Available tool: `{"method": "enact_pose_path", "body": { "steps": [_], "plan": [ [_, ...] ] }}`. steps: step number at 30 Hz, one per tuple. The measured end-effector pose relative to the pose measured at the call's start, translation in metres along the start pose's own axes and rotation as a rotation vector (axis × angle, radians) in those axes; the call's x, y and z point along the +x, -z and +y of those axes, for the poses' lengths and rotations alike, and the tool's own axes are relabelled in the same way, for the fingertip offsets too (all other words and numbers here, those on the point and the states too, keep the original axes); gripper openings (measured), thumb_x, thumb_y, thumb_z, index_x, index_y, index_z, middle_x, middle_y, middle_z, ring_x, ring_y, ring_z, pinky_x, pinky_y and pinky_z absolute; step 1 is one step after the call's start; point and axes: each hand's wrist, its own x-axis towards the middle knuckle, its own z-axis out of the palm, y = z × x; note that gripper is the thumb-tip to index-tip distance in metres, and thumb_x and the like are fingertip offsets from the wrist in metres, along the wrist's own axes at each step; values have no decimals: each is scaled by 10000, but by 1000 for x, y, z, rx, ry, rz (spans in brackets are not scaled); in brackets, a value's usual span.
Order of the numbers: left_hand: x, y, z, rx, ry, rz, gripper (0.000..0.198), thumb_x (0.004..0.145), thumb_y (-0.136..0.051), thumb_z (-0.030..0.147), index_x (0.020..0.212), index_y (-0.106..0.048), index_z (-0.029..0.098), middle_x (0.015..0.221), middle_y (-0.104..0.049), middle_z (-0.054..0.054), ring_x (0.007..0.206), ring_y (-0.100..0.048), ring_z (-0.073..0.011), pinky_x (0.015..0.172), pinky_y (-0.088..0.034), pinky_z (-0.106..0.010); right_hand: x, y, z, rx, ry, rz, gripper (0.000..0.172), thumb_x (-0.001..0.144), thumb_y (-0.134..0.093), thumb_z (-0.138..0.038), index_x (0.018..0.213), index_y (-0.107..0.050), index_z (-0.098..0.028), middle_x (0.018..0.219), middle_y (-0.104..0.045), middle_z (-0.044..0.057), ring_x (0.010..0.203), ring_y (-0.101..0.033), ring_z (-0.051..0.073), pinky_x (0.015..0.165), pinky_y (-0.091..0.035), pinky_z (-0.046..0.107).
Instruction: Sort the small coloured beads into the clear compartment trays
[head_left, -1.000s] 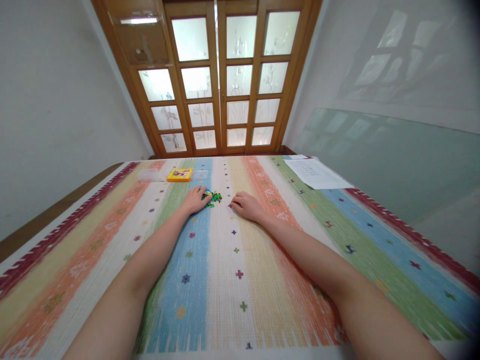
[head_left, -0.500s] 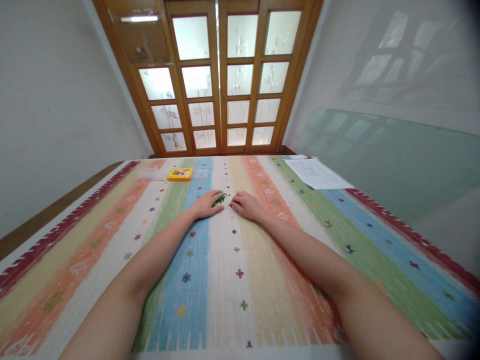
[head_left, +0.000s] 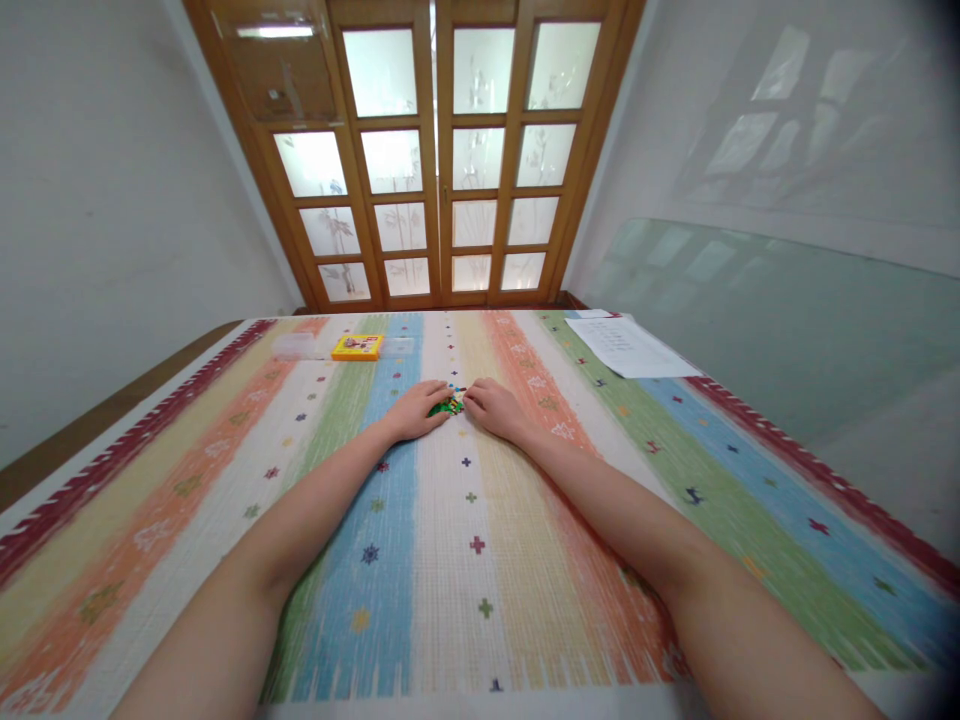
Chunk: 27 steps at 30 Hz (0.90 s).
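Note:
A small heap of tiny colourful pieces (head_left: 448, 407), mostly green with yellow, blue and dark bits, lies on the striped tablecloth between my hands; the pieces are too small to name. My left hand (head_left: 418, 411) rests at the heap's left side, fingers stretched over it and thumb apart below, partly covering it. On the other side, my right hand (head_left: 492, 408) has its fingers curled together at the heap's right edge. Whatever those fingertips may hold is hidden.
Farther back on the left sit a yellow box (head_left: 358, 347) with a printed picture, a clear plastic container (head_left: 294, 346) and another clear piece (head_left: 397, 346). White paper sheets (head_left: 630, 347) lie at the back right. Beyond the striped tablecloth (head_left: 450, 560) stand wooden glass-paned doors (head_left: 442, 200).
More of the colourful heap shows between my hands, reaching farther right toward my right fingers. Both hands have stayed nearly in place. The whole view has shifted slightly.

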Motion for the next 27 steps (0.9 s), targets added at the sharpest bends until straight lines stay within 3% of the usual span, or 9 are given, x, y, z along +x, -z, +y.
{"method": "enact_pose_path", "body": {
  "steps": [5, 11, 19, 27],
  "plan": [
    [0, -4, -11, 68, 135, 13, 646, 1005, -550, 525, 1561, -512, 199, 1643, -460, -152, 1515, -431, -325, 1277, -308, -492, 1, -4, 2, 34, 8, 15, 254, 1063, -559, -315, 1196, -732, -184, 1191, -715, 127, 1145, -623, 252, 1022, -475, 387],
    [12, -6, -16, 66, 67, -26, 663, 1002, -550, 550, 1563, -506, 200, 1645, -456, -162, 1519, -431, -323, 1273, -303, -507, 3, -8, 2, 70, -50, -1, 474, 1077, -517, -353, 1520, -529, -186, 1476, -616, 166, 1364, -565, 284, 1148, -442, 456],
    [7, 6, -4, -107, -105, -100, 700, 958, -619, 516, 1591, -488, 248, 1661, -448, -114, 1528, -426, -311, 1283, -324, -488, 3, -10, 3, 110, -56, -43, 622, 1066, -494, -327, 1650, -343, -175, 1524, -584, 190, 1378, -583, 289, 1142, -463, 478],
    [0, 6, -4, -75, 27, 10, 607, 982, -582, 489, 1522, -563, 211, 1584, -538, -128, 1479, -485, -290, 1269, -362, -479, 4, -10, 6, 151, 24, -104, 664, 1027, -572, -371, 1633, -395, -163, 1565, -548, 187, 1429, -548, 304, 1189, -431, 481]
  ]
}}
